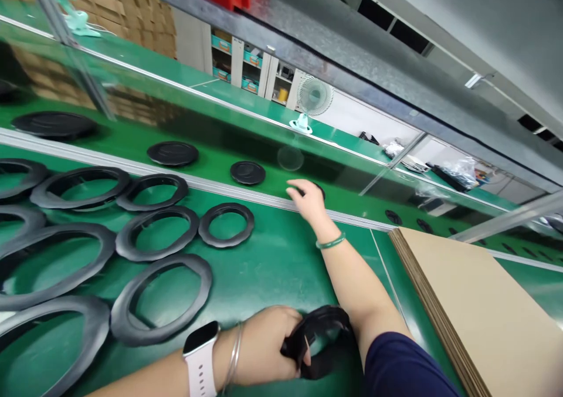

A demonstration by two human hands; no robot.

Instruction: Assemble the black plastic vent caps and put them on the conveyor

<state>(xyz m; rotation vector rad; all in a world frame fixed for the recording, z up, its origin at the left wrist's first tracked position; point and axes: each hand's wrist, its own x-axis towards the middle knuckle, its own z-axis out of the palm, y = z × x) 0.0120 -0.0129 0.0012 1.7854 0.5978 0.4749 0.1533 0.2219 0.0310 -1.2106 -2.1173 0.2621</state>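
One black ring is being gripped by its side in the left hand, fingers curled about the rim. Ahead of that hand, the right hand is being held at the near edge of the green belt, fingers loosely bent; a dark piece is being mostly hidden behind it, so whether it is being grasped cannot be told. Since the ring is being supported at one side only, it could twist or slip; the dark piece could be knocked aside if caught badly by the fingertips. Left of the left hand, loose rings are being crowded together on the smooth green worktop; their wavy, flared rims are being lit to a soft grey sheen. Left of the right hand, flat round discs are being borne by the belt; rightward, tan cardboard sheets are being held in a flat stack, layered edges exposed.
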